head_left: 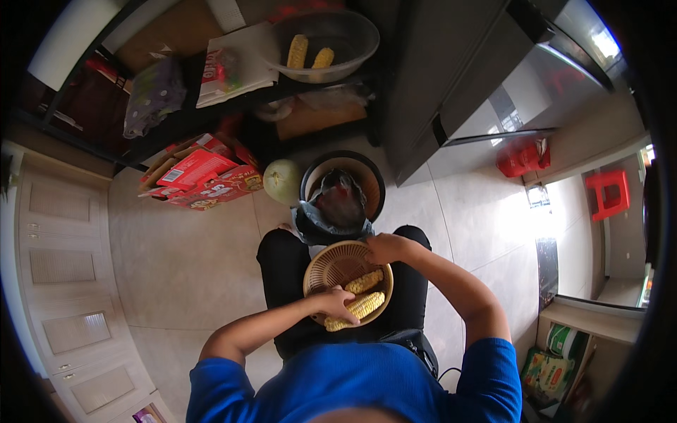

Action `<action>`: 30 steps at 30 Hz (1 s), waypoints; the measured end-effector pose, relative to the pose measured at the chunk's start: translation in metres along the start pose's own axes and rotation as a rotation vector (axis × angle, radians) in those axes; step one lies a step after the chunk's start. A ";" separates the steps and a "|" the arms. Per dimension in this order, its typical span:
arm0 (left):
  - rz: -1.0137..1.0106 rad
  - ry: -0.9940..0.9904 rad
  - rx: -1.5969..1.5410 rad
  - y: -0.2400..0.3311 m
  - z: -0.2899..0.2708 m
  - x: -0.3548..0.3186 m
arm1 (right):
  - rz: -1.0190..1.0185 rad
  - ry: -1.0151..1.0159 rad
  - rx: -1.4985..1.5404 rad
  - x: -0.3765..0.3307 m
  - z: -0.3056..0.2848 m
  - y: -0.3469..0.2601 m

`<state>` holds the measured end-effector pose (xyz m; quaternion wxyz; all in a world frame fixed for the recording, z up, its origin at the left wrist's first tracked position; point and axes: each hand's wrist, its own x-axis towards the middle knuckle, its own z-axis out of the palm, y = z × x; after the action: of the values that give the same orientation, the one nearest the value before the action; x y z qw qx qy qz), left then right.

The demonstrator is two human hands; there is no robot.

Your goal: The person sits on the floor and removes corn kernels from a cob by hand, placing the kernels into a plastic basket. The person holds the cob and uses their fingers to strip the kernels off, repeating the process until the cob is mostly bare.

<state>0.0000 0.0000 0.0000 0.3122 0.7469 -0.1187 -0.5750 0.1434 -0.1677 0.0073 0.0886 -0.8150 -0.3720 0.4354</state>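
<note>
A round tan plastic basket [326, 268] with slatted sides rests on my lap, between my thighs. Two yellow corn cobs lie in its right and near part: a shorter, browner cob [366, 281] and a longer, brighter cob [367, 305] closer to me. My left hand [336, 303] reaches in from the left, its fingers closed around the left part of the longer cob. At the far right side of the basket, my right hand [386, 249] is closed on the rim; its fingertips are partly hidden.
Beyond my knees stands a round bin [379, 185] with a dark plastic bag [342, 204] hanging over its near edge. Left of it are a pale green round melon [282, 180] and red cartons [204, 173]. A clear bowl [360, 49] holding two cobs sits on a dark shelf.
</note>
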 end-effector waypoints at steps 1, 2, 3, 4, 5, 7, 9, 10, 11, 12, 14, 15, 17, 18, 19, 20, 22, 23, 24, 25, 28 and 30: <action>0.018 -0.004 0.003 0.002 0.004 0.000 | -0.003 0.001 0.006 -0.003 0.002 -0.001; 0.045 -0.044 -0.010 0.003 0.008 0.003 | -0.007 0.001 0.012 -0.004 0.005 -0.001; 0.080 -0.031 -0.020 0.000 0.004 0.005 | -0.009 0.011 0.012 -0.002 -0.002 -0.001; 0.082 -0.020 -0.009 -0.004 0.000 0.006 | -0.011 0.020 0.013 0.001 -0.008 -0.001; 0.083 -0.010 0.001 -0.008 -0.006 0.008 | -0.014 0.027 0.014 0.005 -0.012 -0.001; 0.111 -0.137 -0.206 0.003 -0.013 -0.001 | -0.014 0.004 0.002 0.007 -0.004 0.004; 0.083 -0.247 -0.381 0.007 -0.007 -0.001 | -0.084 -0.048 -0.088 0.017 0.017 0.017; 0.041 -0.191 -0.420 0.014 -0.014 -0.013 | -0.046 -0.012 -0.038 0.013 0.007 0.009; 0.009 -0.152 -0.464 0.022 -0.014 -0.022 | -0.067 -0.023 -0.057 0.009 0.003 0.005; 0.030 -0.214 -0.566 0.008 -0.011 -0.018 | -0.049 -0.046 -0.051 0.010 -0.007 -0.006; -0.011 -0.091 -0.501 0.031 -0.028 -0.051 | -0.010 -0.053 -0.002 0.007 -0.003 -0.001; -0.017 -0.077 -0.439 0.030 -0.035 -0.060 | 0.007 -0.067 0.008 0.010 -0.003 0.003; 0.197 -0.233 -0.638 0.013 -0.060 -0.085 | -0.064 -0.035 0.052 0.018 0.005 0.017; 0.345 -0.242 -0.766 0.010 -0.078 -0.106 | -0.103 -0.022 0.078 0.021 0.008 0.020; 0.412 -0.163 -0.831 0.018 -0.105 -0.132 | -0.093 -0.021 0.077 0.018 0.005 0.016; 0.409 0.014 -0.842 0.016 -0.133 -0.150 | -0.087 -0.019 0.080 0.013 -0.005 0.004; 0.469 0.515 -0.789 0.053 -0.204 -0.176 | -0.005 -0.026 0.071 0.009 0.001 0.009; 0.568 0.661 -0.766 0.070 -0.244 -0.181 | -0.028 -0.066 0.014 0.009 0.001 0.006; 0.551 0.839 -0.701 0.086 -0.286 -0.182 | -0.062 -0.089 -0.050 0.011 -0.006 -0.001; 0.560 0.916 -0.667 0.096 -0.333 -0.171 | -0.076 -0.108 -0.108 0.011 -0.010 -0.001; 0.513 1.046 -0.466 0.133 -0.440 -0.133 | -0.302 0.033 -0.163 0.032 0.018 0.023; 0.343 1.074 -0.233 0.107 -0.527 -0.098 | -0.283 0.181 -0.169 0.055 0.041 0.037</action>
<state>0.4802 0.1436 0.2171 0.4977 0.8649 0.0013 -0.0654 0.1499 -0.1630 -0.0705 0.1133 -0.7948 -0.5089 0.3105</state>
